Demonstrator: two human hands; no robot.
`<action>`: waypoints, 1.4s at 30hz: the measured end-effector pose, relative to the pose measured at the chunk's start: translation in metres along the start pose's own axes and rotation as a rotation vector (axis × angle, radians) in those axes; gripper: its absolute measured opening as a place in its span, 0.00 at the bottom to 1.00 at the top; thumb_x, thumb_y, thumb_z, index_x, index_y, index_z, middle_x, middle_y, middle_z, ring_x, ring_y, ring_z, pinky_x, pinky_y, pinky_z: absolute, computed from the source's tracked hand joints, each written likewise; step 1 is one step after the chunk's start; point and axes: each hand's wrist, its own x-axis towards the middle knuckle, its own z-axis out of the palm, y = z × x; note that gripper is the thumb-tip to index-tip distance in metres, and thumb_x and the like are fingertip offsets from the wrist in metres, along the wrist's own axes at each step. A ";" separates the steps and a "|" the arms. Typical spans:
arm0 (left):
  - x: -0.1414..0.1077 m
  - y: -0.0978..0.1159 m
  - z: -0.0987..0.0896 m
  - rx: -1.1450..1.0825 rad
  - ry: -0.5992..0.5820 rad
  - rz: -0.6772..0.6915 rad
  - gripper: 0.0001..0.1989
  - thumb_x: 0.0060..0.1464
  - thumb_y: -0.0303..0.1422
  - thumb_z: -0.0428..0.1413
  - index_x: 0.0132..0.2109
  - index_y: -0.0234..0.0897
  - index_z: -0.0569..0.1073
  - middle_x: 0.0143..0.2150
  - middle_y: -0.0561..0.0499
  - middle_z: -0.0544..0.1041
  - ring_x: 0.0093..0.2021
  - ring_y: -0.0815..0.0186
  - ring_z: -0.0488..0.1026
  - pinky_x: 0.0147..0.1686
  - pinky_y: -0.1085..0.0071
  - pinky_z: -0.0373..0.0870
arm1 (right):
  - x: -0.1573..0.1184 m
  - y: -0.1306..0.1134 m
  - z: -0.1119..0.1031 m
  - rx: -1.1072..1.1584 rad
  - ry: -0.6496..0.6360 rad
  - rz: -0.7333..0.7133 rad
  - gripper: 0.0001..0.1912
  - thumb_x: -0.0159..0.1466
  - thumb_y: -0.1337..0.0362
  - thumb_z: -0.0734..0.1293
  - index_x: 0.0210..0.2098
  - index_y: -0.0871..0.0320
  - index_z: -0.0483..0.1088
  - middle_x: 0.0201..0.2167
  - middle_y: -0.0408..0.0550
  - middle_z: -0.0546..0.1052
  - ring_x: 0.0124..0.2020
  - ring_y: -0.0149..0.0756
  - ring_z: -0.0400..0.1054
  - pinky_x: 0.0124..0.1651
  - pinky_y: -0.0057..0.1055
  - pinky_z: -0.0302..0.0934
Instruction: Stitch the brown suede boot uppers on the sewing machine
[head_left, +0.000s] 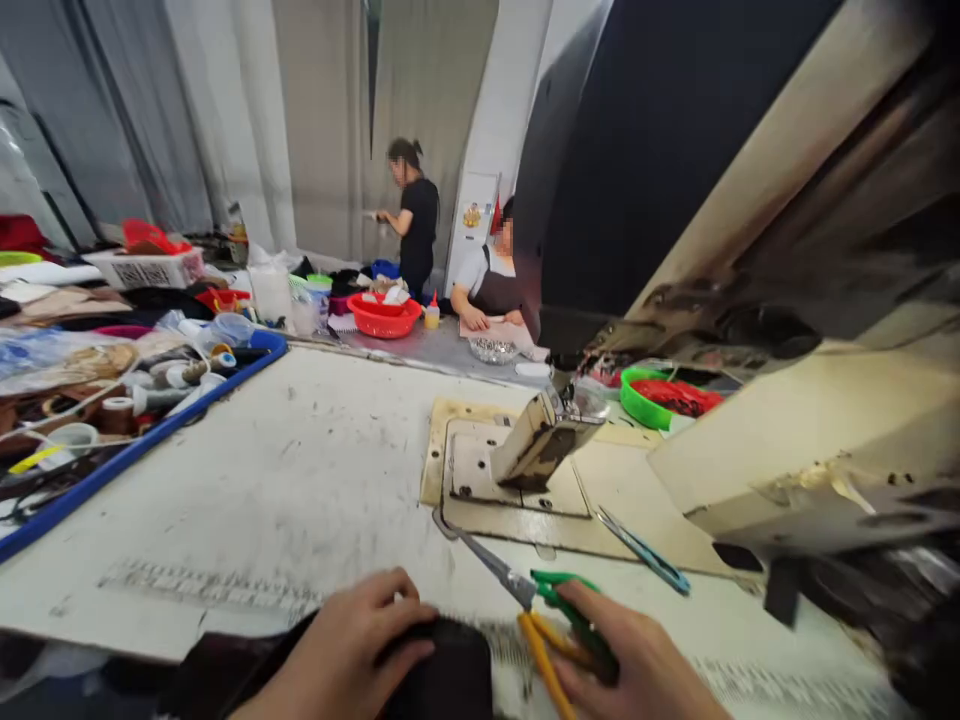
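My left hand (360, 630) is at the front edge of the table, its fingers curled over a black piece of material (450, 665) with a rounded corner. My right hand (637, 655) grips a pair of scissors (514, 580) with one green and one orange handle. Their metal blades point away to the left, toward the base of the sewing machine's post (536, 440). To the right of the scissors lie blue-handled tweezers (649, 555), touched by neither hand.
The sewing machine's arm (712, 180) looms over the right side. A blue-rimmed tray (225, 385) of thread spools borders the table on the left. Beyond are a red basket (384, 318), a green basin (645, 405) and two people, one standing (420, 225), one seated (491, 285).
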 end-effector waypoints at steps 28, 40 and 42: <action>0.008 0.018 -0.011 -0.045 -0.030 -0.025 0.07 0.69 0.30 0.48 0.42 0.42 0.70 0.38 0.56 0.74 0.36 0.69 0.73 0.35 0.72 0.63 | 0.013 -0.017 -0.067 -0.125 -0.536 0.053 0.13 0.64 0.58 0.68 0.25 0.52 0.63 0.21 0.38 0.65 0.24 0.33 0.56 0.26 0.31 0.43; 0.010 0.021 -0.011 -0.027 -0.035 0.002 0.09 0.70 0.29 0.44 0.41 0.41 0.68 0.37 0.55 0.73 0.33 0.69 0.70 0.31 0.72 0.60 | 0.025 -0.018 -0.063 -0.192 -0.532 -0.110 0.17 0.60 0.65 0.68 0.25 0.53 0.52 0.19 0.34 0.53 0.24 0.32 0.37 0.26 0.32 0.38; 0.010 0.021 -0.012 -0.055 -0.041 -0.022 0.09 0.70 0.29 0.45 0.41 0.41 0.68 0.37 0.55 0.73 0.33 0.69 0.69 0.32 0.72 0.60 | 0.028 -0.018 -0.063 -0.161 -0.574 -0.103 0.18 0.59 0.66 0.68 0.25 0.54 0.50 0.19 0.34 0.50 0.24 0.32 0.36 0.25 0.31 0.36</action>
